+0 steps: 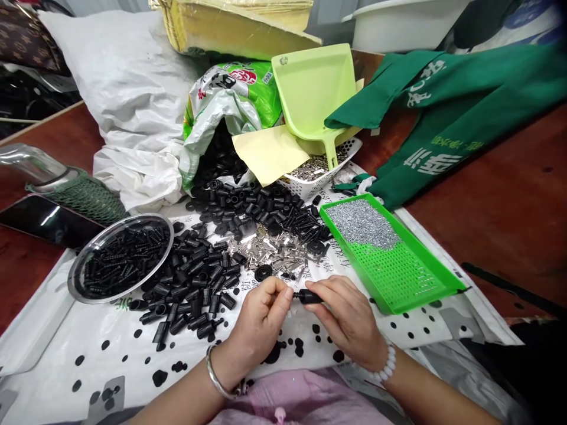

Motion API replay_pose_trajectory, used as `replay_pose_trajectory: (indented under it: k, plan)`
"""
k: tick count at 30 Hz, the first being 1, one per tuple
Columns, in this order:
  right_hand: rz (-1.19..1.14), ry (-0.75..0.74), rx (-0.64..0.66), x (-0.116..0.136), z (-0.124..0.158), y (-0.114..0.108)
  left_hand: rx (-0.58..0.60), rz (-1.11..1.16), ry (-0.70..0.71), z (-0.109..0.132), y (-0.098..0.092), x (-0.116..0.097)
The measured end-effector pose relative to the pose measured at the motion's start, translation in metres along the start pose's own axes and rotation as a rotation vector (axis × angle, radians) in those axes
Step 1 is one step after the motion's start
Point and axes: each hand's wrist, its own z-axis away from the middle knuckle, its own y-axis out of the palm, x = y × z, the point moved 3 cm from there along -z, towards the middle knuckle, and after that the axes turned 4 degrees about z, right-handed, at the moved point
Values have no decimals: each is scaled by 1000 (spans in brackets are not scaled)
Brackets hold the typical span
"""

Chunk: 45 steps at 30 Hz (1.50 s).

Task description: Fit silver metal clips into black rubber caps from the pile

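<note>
Both hands (260,319) pinch small black cylindrical part (312,297).

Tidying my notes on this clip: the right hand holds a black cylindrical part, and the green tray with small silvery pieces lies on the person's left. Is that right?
Not quite: the head view shows the green tray with small silvery pieces on the person's right. The right hand does hold a black cylindrical part.
</note>
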Motion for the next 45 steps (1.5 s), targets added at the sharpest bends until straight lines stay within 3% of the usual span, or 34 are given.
replay_pose_trajectory:
  k: [7, 13, 16, 21, 28, 31, 37, 45]
  plan:
    - [-143, 140, 54, 1, 7, 8, 8, 10, 51, 5, -2, 9]
    - [-181, 117, 50, 6, 4, 17, -27, -341, 323, 9, -9, 7]
    - [-183, 80, 57, 9, 1, 19, -17, -440, 370, 10, -13, 6]
    - [-181, 16, 72, 16, -5, 18, 3, -443, 358, 9, -13, 6]
    - [-5, -173, -7, 24, -10, 16, -42, -180, 127, 6, -4, 13]
    - [-43, -86, 42, 22, -13, 19, -89, -207, 139, 7, -4, 17]
    - [-130, 33, 55, 19, -10, 21, -101, -461, 326, 8, -6, 19]
    - [-138, -18, 72, 20, -7, 24, -87, -361, 202, 8, -4, 15]
